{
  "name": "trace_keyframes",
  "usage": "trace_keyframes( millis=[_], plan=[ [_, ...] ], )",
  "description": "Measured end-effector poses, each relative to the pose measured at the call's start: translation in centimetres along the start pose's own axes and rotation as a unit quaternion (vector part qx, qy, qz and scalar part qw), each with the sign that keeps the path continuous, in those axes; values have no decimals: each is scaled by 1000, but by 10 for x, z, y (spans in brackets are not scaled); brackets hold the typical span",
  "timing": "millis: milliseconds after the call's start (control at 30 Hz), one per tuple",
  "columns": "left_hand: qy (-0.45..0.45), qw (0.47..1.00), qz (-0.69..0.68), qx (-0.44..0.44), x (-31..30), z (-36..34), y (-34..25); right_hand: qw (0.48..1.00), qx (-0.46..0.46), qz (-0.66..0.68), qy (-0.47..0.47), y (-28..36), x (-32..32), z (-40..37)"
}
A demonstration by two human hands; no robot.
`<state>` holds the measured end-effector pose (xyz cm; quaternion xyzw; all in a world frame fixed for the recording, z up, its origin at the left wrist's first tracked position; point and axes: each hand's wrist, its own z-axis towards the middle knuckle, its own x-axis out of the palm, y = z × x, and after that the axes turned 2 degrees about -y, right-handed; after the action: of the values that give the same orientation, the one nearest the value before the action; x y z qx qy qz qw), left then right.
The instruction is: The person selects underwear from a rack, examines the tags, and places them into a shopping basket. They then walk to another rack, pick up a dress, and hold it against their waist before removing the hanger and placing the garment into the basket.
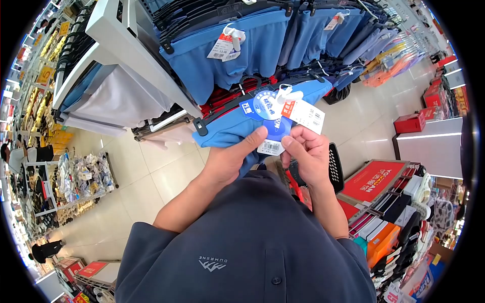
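Blue shorts (222,130) hang from a black clip hanger on the lower rail, directly in front of me. Several tags dangle from their waistband: a blue hang tag (277,129), a white barcode label (271,147) below it, and a white-and-red price tag (309,117). My left hand (230,160) is closed, its thumb on the left edge of the blue hang tag; its other fingers are mostly hidden. From the other side my right hand (309,154) pinches the same tag between thumb and curled fingers.
More blue shorts (222,58) with price tags hang on the rail above. A white rack frame (136,55) stands left, with pale garments (118,96). To the right are a black basket (335,169) and a bin with a red sign (375,180). Tiled floor (166,184) runs left.
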<state>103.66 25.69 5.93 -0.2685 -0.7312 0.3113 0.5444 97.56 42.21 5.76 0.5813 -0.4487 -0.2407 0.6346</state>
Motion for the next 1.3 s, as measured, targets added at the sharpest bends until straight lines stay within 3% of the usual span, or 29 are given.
trace_keyframes(
  millis=[133,300,633,700,767,833,900,933,967,1033,1233,1300],
  plan=[
    [-46,998,-44,-19,4,8,2,999,7,-34,11,-5,-3,-3],
    [-97,994,-25,41,2,12,11,1000,-7,4,-29,-10,-6,-10],
    [-52,996,9,68,0,15,15,1000,-4,-23,-3,-20,-24,-8],
    [-49,987,109,109,-7,15,17,998,54,-33,24,-20,-31,-6],
    [-56,970,185,147,-20,15,20,965,95,-207,130,-5,-58,-5],
    [-40,932,338,125,-31,9,17,917,58,-368,140,6,-88,-9],
    [-35,928,350,124,-34,5,16,938,-13,-347,-7,18,-90,-14],
    [-1,895,429,124,-35,3,13,942,-63,-322,-68,23,-89,-15],
    [32,854,504,124,-35,2,12,942,-65,-322,-68,29,-84,-13],
    [38,849,516,111,-37,0,20,865,-291,-383,-145,42,-63,-3],
    [126,875,453,111,-32,-8,26,765,-440,-467,-60,78,-22,88],
    [123,886,437,93,-34,-16,23,701,-492,-516,-36,87,-19,135]
  ],
)
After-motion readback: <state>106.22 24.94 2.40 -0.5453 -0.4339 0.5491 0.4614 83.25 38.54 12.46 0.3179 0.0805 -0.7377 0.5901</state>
